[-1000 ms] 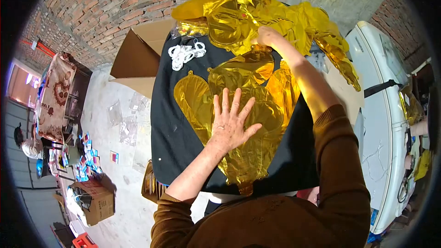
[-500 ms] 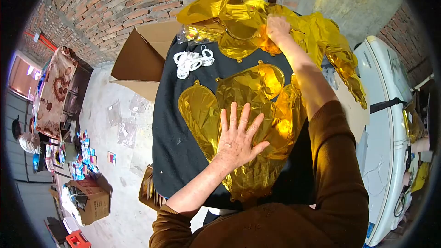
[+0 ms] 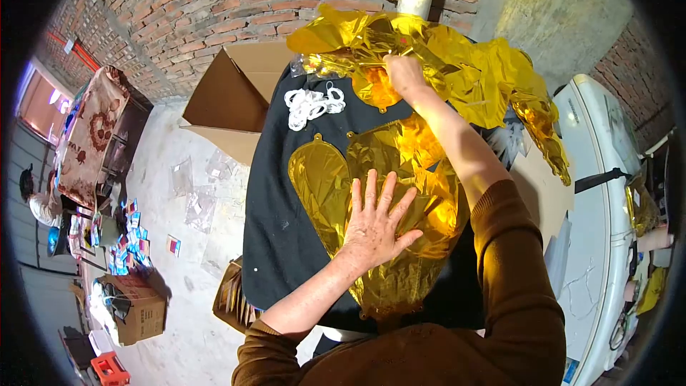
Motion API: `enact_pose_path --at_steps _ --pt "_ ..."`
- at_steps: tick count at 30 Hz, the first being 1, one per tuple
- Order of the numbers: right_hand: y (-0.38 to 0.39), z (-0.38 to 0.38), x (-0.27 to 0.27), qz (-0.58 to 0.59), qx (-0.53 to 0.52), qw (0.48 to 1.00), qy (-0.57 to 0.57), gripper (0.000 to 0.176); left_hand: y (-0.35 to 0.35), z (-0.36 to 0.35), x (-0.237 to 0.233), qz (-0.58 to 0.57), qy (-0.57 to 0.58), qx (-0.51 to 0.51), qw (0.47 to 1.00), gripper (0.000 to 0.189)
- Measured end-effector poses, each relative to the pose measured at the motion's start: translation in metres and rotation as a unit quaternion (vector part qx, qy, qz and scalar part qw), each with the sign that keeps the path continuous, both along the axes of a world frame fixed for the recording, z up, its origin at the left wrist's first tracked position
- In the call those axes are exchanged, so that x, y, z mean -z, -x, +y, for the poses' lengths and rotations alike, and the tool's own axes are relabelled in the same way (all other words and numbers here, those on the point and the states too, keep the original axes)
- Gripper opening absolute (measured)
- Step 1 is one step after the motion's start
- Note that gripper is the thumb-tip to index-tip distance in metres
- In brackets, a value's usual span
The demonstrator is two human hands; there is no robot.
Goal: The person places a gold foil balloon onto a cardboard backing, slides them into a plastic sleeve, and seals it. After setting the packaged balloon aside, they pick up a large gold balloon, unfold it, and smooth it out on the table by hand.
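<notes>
A flat, uninflated gold foil balloon point(image 3: 314, 186) with small tabs on its rim lies on the black cloth. My left hand point(image 3: 375, 225) rests palm down on it, fingers spread, holding nothing. Farther off, a crumpled heap of gold foil balloons point(image 3: 479, 75) covers the far end of the table. My right hand point(image 3: 406, 75) is in that heap with its fingers curled closed on gold foil. The fingertips are partly hidden. Left of the heap's lower edge lies a tangle of white ribbon point(image 3: 313, 106).
The black cloth point(image 3: 279, 264) covers the table. An open cardboard box point(image 3: 229, 96) stands beyond its left side, and a smaller box point(image 3: 232, 297) sits near the front left. A white freezer point(image 3: 593, 229) stands at the right. Plastic bags point(image 3: 201, 207) lie on the floor.
My right hand has shifted left across the heap, still closed. My left hand remains spread on the flat balloon. The whole view has moved slightly.
</notes>
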State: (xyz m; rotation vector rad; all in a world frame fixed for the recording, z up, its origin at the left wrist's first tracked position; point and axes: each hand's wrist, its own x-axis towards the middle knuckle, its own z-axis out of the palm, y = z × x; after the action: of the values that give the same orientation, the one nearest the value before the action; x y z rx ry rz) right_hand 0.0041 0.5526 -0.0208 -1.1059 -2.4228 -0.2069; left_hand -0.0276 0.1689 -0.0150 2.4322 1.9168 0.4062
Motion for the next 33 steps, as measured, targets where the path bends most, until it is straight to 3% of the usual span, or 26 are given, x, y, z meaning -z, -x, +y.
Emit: enact_pose_path --at_steps 2,4,6,10,14,15,18,19,22,23,25,28,31,33 --pt "-0.004 0.023 -0.016 0.029 0.02 0.999 0.039 0.024 0.0 0.0 -0.001 -0.018 -0.001 0.003 1.0 0.085" --pt "-0.018 0.035 -0.044 0.142 -0.022 0.989 -0.028 0.026 0.0 -0.001 -0.002 -0.046 -0.023 0.006 0.999 0.087" --pt "-0.02 0.04 -0.084 0.22 0.062 0.972 0.057 0.023 0.001 0.0 -0.008 -0.072 -0.042 0.012 0.996 0.088" --pt "-0.051 0.043 -0.132 0.294 0.002 0.955 0.029 0.031 0.003 0.0 -0.028 -0.116 -0.091 0.01 0.989 0.087" --pt "-0.063 0.052 -0.167 0.369 -0.055 0.927 0.035 0.021 0.015 0.003 -0.053 -0.232 -0.088 -0.004 0.969 0.087" --pt "-0.067 0.038 -0.18 0.372 -0.036 0.926 0.05 0.022 0.021 0.007 -0.063 -0.266 -0.105 -0.001 0.958 0.088" --pt "-0.067 0.029 -0.212 0.375 -0.122 0.918 -0.047 0.024 0.043 0.038 -0.086 -0.322 -0.175 -0.009 0.93 0.093" --pt "-0.07 -0.007 -0.234 0.348 -0.128 0.927 -0.06 0.026 0.047 0.051 -0.098 -0.348 -0.181 -0.014 0.92 0.097" --pt "-0.065 -0.072 -0.277 0.361 -0.114 0.924 -0.063 0.008 0.062 0.118 -0.11 -0.395 -0.21 -0.029 0.894 0.108" --pt "-0.069 -0.081 -0.284 0.335 -0.139 0.93 -0.059 0.027 0.064 0.139 -0.113 -0.381 -0.23 -0.032 0.895 0.109" --pt "-0.071 -0.097 -0.291 0.31 -0.152 0.935 -0.085 0.026 0.067 0.182 -0.107 -0.349 -0.25 -0.058 0.901 0.109" --pt "-0.079 -0.123 -0.306 0.286 -0.15 0.944 -0.067 0.024 0.071 0.253 -0.06 -0.483 -0.161 -0.028 0.86 0.077" --pt "-0.092 -0.139 -0.325 0.3 -0.161 0.936 -0.091 0.021 0.068 0.27 -0.058 -0.538 -0.039 -0.129 0.832 0.039" --pt "-0.118 -0.137 -0.337 0.33 -0.192 0.912 -0.146 0.018 0.059 0.271 -0.068 -0.462 -0.166 -0.146 0.859 0.024"
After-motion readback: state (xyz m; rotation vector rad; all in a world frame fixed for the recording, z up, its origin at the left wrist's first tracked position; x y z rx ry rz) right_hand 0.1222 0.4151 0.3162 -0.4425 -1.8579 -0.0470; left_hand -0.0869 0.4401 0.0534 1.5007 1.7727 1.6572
